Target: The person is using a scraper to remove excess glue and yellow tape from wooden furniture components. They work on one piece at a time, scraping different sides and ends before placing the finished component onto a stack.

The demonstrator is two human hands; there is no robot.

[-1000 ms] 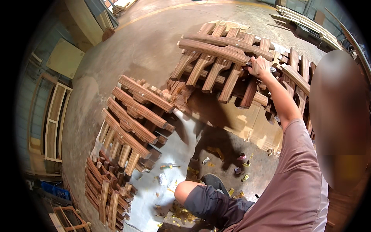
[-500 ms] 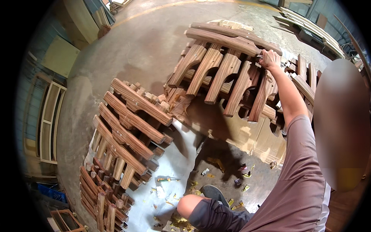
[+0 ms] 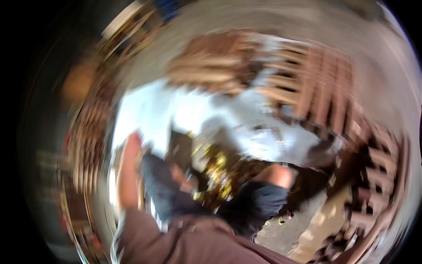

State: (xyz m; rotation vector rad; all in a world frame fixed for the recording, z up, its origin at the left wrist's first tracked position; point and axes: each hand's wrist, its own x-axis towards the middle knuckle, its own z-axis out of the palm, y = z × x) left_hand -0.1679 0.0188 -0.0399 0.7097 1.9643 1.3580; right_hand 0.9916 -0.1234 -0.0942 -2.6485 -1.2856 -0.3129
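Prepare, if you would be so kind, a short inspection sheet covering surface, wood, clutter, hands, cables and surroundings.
Surface: white sheet on concrete floor; cardboard at lower right.
Wooden pieces: piled in several stacks, ahead and at both sides.
Clutter: yellow scraps between the person's legs.
Hands: left hand over or near the sheet, right hand by the right-hand stack; blur hides any grip.
Cables: nothing seen.
Surroundings: wooden frame and blue object at upper left, both blurred.

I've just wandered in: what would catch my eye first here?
Bright yellow scraps lie scattered between the person's knees, near the middle. Beyond them spreads a pale sheet, with rows of brown wooden pieces at upper right. The whole view is badly blurred.
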